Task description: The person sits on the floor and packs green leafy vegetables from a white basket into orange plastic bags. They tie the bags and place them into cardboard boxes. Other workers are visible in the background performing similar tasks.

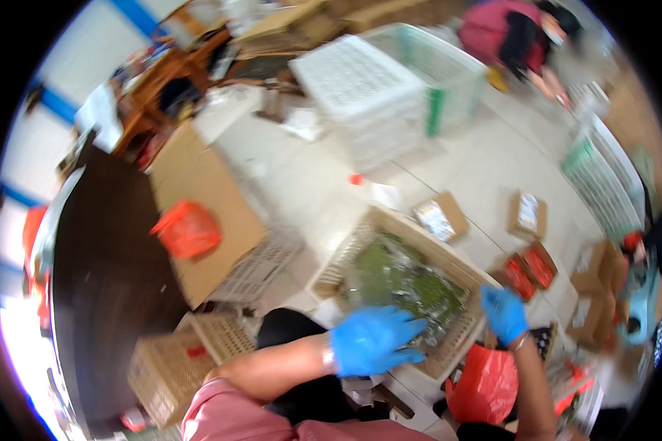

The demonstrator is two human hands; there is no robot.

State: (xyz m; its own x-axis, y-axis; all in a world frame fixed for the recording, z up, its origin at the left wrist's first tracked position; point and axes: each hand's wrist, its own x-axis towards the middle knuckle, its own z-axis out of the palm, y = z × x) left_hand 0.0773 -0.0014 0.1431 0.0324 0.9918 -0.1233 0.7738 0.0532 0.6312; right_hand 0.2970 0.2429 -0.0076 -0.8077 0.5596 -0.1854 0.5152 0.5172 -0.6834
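Note:
A blue glove covers my left hand (378, 340), which is spread over the near left side of a beige plastic crate (447, 253). Clear plastic packs of something green (408, 281) fill the bottom of that crate. My right hand (503, 311), gloved in blue too, is at the crate's right corner; its fingers look bent, and whether they grip the rim is not clear. A red plastic bag (484, 383) lies just below my right hand, beside the crate. The view is somewhat blurred.
Small cardboard boxes (441, 216) and open boxes with red packs (529, 270) stand on the tiled floor right of the crate. White plastic crates (364, 93) are farther off. On the left are a cardboard sheet (198, 165) with a red bag (187, 229) and a dark tabletop (110, 275). Another person (507, 38) bends at upper right.

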